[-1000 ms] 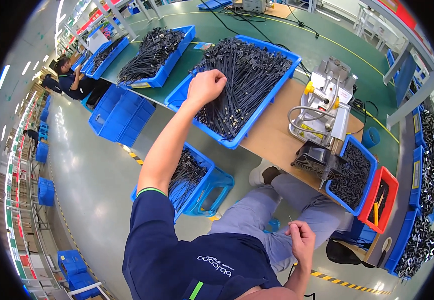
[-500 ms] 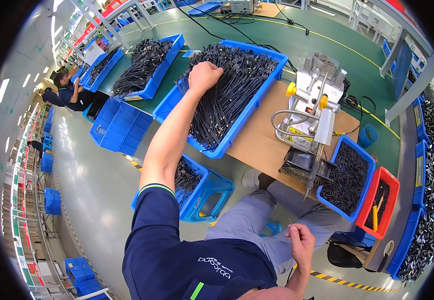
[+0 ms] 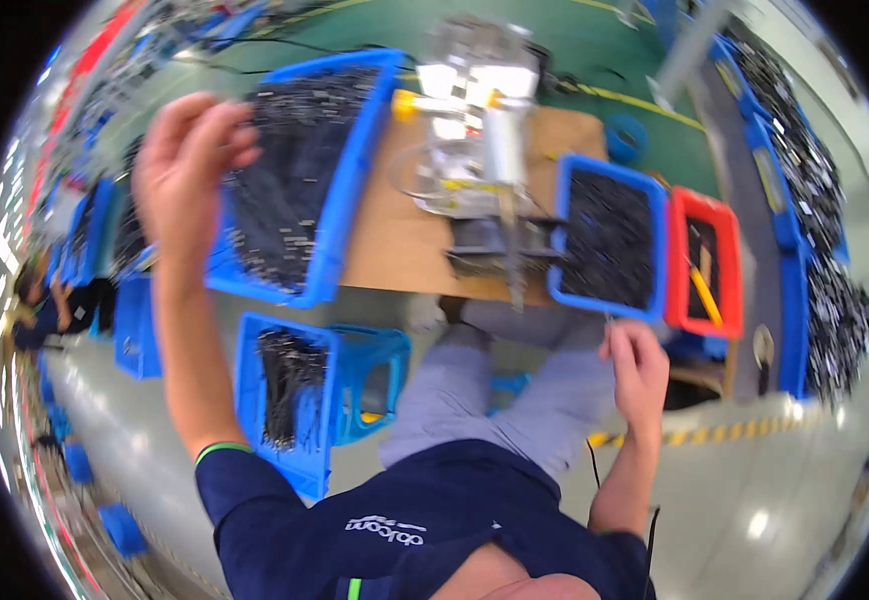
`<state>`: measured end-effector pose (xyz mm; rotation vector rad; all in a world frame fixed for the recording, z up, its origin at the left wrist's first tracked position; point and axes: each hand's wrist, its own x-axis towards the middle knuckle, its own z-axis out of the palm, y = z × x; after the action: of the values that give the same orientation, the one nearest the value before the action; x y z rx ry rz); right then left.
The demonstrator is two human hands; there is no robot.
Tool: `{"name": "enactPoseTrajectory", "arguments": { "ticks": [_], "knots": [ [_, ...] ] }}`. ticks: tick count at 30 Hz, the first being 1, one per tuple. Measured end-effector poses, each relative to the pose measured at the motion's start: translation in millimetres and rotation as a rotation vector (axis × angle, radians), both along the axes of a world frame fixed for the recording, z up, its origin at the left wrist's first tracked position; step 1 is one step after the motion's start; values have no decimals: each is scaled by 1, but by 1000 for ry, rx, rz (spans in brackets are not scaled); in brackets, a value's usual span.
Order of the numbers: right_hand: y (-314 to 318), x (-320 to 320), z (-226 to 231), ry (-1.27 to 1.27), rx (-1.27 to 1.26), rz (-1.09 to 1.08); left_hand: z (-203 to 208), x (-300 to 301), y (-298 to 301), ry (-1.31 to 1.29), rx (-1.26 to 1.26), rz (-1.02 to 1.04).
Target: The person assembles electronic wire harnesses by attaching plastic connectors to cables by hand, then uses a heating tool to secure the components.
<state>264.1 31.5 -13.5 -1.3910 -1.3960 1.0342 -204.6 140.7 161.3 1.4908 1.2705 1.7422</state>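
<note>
My left hand (image 3: 189, 165), smeared by motion, is raised at the left edge of a large blue bin (image 3: 329, 235) heaped with black cables (image 3: 299, 150). Its fingers are loosely curled and apart, and no cable shows in them. My right hand (image 3: 636, 375) is closed in a pinch beside my lap, just below a blue tray (image 3: 561, 290) of small black parts (image 3: 609, 235). From its fingertips sticks a thin, pin-like piece, too small to name. A silver bench machine (image 3: 474, 130) with a black reel (image 3: 494, 245) stands between the bin and the tray.
A red bin (image 3: 732, 270) holding a yellow-handled tool (image 3: 704, 295) sits right of the tray. Below the table, a blue bin (image 3: 319, 465) of cables rests by a blue stool (image 3: 364, 375). Blue bins (image 3: 792, 250) of dark parts line the far right; a blue cup (image 3: 626, 138) stands behind.
My left hand has come off the cables in the large bin and moved left, its fingers loosening. The view has turned rightward. My right hand keeps its pinch, now closer to the tray.
</note>
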Motion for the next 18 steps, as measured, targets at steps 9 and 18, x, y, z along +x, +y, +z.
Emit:
{"name": "enactPoseTrajectory", "arguments": {
  "ticks": [9, 18],
  "knots": [
    [60, 0, 13, -739, 214, -158, -42, 104, -139, 34, -309, -645],
    [85, -16, 9, -888, 226, -132, -162, 169, -183, -291, -764, -610]
  ]
}}
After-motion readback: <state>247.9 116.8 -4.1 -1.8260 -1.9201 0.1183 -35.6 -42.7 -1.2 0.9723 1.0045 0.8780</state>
